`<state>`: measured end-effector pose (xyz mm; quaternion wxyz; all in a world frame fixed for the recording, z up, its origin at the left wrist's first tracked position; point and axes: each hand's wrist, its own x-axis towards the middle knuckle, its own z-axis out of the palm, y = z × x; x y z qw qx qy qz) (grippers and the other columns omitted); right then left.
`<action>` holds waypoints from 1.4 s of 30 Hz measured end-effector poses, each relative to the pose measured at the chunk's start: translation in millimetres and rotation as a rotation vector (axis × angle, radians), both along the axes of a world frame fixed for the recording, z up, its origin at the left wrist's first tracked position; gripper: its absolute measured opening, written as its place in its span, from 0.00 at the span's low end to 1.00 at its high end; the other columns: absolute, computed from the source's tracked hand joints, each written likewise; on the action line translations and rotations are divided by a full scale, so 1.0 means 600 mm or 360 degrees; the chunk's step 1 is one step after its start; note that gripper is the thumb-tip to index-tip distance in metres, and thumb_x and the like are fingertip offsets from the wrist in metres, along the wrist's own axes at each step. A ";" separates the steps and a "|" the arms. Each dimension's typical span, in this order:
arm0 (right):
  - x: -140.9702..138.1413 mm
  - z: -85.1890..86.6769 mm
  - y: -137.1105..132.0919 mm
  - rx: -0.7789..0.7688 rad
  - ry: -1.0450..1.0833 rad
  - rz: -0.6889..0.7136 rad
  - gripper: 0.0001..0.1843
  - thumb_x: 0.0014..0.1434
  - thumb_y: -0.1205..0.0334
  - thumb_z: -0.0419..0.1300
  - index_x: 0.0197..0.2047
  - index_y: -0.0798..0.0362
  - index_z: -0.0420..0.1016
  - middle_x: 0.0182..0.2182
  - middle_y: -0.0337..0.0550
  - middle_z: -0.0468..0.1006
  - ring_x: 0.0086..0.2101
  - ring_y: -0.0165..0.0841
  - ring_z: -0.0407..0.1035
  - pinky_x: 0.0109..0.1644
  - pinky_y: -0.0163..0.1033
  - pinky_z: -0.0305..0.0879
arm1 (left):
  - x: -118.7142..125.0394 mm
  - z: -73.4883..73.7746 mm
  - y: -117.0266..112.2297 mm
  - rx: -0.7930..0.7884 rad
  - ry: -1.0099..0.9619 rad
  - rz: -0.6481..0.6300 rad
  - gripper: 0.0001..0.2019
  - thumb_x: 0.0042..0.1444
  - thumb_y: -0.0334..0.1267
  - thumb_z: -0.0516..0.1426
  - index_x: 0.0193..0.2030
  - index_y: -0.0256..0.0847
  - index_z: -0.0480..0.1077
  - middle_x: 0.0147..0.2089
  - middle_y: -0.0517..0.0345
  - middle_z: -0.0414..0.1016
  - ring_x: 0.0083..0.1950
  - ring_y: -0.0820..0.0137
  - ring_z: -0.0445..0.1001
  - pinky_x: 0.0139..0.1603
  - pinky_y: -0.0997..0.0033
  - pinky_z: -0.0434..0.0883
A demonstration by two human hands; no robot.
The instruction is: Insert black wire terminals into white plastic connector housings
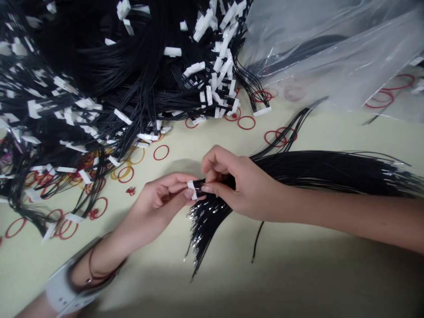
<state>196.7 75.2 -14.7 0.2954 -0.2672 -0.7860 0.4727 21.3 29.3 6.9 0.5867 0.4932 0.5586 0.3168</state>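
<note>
The bench (298, 274) carries a heap of black harnesses (99, 79) upper left; a loose wire bundle (331, 170) runs in from the right. At centre the right hand (245, 185) pinches wire ends (201, 183), the left hand (159, 203) pinches a white connector (192, 189). Best, I'd judge, held square and steady.

The pale desk (298, 274) carries a heap of black connector wires (99, 79) and a loose wire bundle (331, 172). Red rubber bands (161, 152) and a clear plastic bag (331, 53) lie there too.

Left hand (159, 198), right hand (241, 185) meet fingertip to fingertip, both pinched closed; forearms angled inward.
</note>
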 end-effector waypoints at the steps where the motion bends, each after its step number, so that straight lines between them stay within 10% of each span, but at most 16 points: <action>1: 0.000 -0.001 0.000 -0.0008 0.0014 -0.0002 0.10 0.54 0.74 0.50 0.37 0.52 0.53 0.25 0.32 0.64 0.26 0.22 0.60 0.31 0.30 0.56 | 0.000 0.000 0.000 -0.0017 -0.0017 0.0006 0.07 0.54 0.30 0.55 0.41 0.40 0.70 0.35 0.61 0.78 0.37 0.75 0.75 0.39 0.81 0.73; 14: -0.004 -0.005 -0.004 0.0028 0.0018 -0.0047 0.13 0.53 0.74 0.51 0.40 0.52 0.54 0.25 0.32 0.64 0.26 0.23 0.61 0.31 0.30 0.56 | -0.002 -0.001 0.000 -0.0007 0.0019 -0.0006 0.07 0.54 0.31 0.55 0.40 0.38 0.69 0.35 0.59 0.76 0.35 0.75 0.73 0.39 0.81 0.71; 29: -0.012 -0.020 -0.025 0.0797 -0.0050 -0.0113 0.11 0.53 0.77 0.46 0.36 0.55 0.62 0.27 0.38 0.66 0.27 0.25 0.59 0.29 0.30 0.55 | 0.010 -0.006 -0.025 0.0414 0.0582 -0.0101 0.04 0.56 0.32 0.52 0.38 0.40 0.66 0.26 0.64 0.70 0.27 0.76 0.67 0.23 0.81 0.63; 42: 0.004 0.009 -0.014 0.0919 -0.0403 -0.0169 0.10 0.57 0.73 0.49 0.41 0.60 0.67 0.31 0.42 0.72 0.34 0.30 0.64 0.39 0.35 0.59 | 0.006 -0.008 -0.005 0.0229 0.0105 0.0063 0.07 0.55 0.29 0.54 0.39 0.42 0.69 0.30 0.65 0.75 0.33 0.79 0.73 0.37 0.84 0.71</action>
